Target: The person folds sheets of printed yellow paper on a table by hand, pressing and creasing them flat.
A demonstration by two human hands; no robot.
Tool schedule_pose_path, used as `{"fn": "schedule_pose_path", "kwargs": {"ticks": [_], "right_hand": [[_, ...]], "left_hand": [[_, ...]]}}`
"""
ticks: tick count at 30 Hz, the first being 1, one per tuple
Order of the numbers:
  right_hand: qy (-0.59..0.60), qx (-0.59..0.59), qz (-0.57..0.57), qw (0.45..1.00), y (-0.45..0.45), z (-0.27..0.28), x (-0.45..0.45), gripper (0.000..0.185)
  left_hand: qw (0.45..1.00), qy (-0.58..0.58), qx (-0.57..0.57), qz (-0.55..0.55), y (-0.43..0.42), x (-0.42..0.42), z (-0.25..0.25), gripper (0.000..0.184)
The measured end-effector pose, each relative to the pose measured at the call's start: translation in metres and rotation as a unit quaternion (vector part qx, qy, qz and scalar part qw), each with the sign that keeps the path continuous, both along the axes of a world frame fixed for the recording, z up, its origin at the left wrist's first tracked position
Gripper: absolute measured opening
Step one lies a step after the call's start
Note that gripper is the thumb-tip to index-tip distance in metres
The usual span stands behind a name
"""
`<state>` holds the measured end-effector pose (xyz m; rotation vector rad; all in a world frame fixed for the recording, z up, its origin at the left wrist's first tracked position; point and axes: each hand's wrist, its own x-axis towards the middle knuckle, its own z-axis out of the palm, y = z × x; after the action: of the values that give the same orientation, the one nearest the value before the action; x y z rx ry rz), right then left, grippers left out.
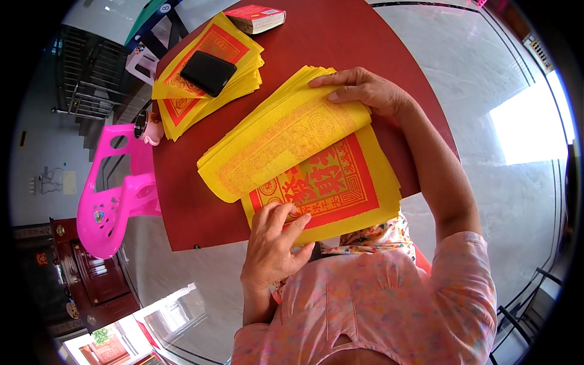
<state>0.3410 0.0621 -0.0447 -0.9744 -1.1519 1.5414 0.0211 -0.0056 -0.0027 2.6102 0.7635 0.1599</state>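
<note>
A stack of yellow joss paper (pixel 316 210) with red printed panels lies at the near edge of the red table. Its upper sheets (pixel 286 137) are folded back, showing their plain yellow undersides with the print faintly through. My right hand (pixel 362 91) pinches the far right corner of these folded sheets between thumb and fingers. On the near left part of the printed sheet rests my left hand (pixel 274 240), fingers loosely bent and apart, the tips touching the paper. Part of the printed panel is hidden under the folded sheets.
A second pile of yellow paper (pixel 243 85) lies farther left, with a black phone (pixel 208 73) on it. Behind it is a thick red book (pixel 255 18). A pink mug (pixel 152 126) stands by the table's left edge, near a pink plastic chair (pixel 115 207).
</note>
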Motion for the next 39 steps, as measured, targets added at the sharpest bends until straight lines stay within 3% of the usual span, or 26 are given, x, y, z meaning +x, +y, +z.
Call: {"fn": "schedule_pose_path", "kwargs": {"ticks": [39], "right_hand": [[-0.008, 0.002, -0.001, 1.000, 0.0008, 0.0005, -0.0008, 0.038]], "left_hand": [[1.000, 0.002, 0.010, 0.002, 0.0003, 0.0016, -0.0016, 0.047]]}}
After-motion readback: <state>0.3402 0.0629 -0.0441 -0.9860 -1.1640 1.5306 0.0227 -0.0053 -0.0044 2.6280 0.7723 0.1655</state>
